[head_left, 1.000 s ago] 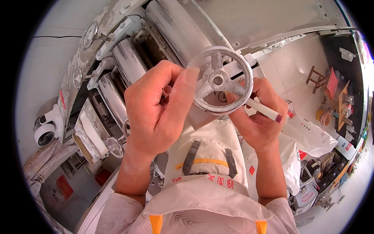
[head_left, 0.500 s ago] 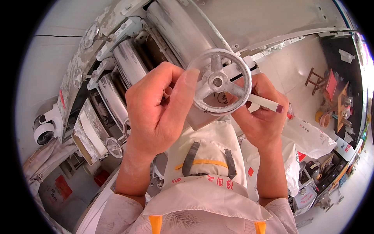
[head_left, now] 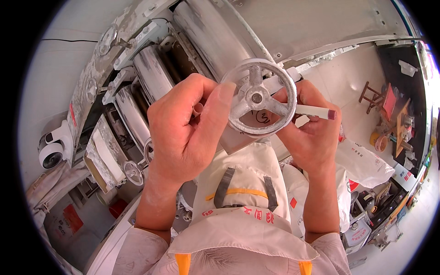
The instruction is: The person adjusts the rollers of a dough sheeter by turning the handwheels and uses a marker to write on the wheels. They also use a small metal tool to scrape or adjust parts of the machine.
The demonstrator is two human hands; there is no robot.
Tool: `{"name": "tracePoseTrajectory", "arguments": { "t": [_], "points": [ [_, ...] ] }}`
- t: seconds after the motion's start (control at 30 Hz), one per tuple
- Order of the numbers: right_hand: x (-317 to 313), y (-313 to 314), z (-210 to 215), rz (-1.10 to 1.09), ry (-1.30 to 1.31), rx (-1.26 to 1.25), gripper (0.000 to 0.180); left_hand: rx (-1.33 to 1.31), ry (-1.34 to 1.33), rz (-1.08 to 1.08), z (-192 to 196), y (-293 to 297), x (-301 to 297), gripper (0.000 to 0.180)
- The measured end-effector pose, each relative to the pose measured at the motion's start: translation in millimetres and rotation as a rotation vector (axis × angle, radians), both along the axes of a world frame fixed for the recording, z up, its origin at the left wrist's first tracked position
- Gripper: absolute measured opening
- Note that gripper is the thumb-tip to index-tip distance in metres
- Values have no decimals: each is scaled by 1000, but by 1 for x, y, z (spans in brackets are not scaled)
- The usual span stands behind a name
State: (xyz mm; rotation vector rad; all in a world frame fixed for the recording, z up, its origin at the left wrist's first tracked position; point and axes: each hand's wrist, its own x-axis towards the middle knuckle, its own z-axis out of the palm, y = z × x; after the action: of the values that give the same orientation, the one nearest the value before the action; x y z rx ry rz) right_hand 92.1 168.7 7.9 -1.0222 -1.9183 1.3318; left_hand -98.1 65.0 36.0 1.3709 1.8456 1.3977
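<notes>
A grey metal handwheel (head_left: 256,97) with three spokes stands between my hands, joined to the roller machine. My right hand (head_left: 311,128), beside the wheel's right rim, is closed around a white marker pen (head_left: 314,111) with a dark red end pointing right. Some of its fingers are hidden behind the wheel. My left hand (head_left: 185,128) is closed at the wheel's left, its thumb tip at the rim. A small pinkish tube-like piece (head_left: 198,109) shows between thumb and curled fingers. Behind the spokes, a pale panel (head_left: 238,140) carries black hand-drawn marks.
Shiny metal rollers (head_left: 153,68) lie to the upper left. A smaller handwheel (head_left: 133,172) sits lower left, near a white camera-like device (head_left: 52,153). At right are a red folding stool (head_left: 388,101), white plastic bags (head_left: 364,162) and cluttered shelves (head_left: 373,206).
My right hand has risen slightly, and the marker pen has turned closer to level. More of the black marks show through the wheel. My left hand has barely moved.
</notes>
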Motion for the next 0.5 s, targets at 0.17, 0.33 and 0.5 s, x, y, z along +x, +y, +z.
{"name": "tracePoseTrajectory", "arguments": {
  "t": [0.17, 0.33, 0.5],
  "points": [
    [-2, 1, 3, -9, 21, -15, 17, -10, 1, -1, 2, -1, 0, 22],
    [-1, 1, 3, -1, 26, -25, 16, -22, -1, -3, 3, -1, 0, 21],
    [-3, 2, 5, -7, 23, -48, 16, -15, 13, -8, 4, 0, 0, 21]
  ]
}}
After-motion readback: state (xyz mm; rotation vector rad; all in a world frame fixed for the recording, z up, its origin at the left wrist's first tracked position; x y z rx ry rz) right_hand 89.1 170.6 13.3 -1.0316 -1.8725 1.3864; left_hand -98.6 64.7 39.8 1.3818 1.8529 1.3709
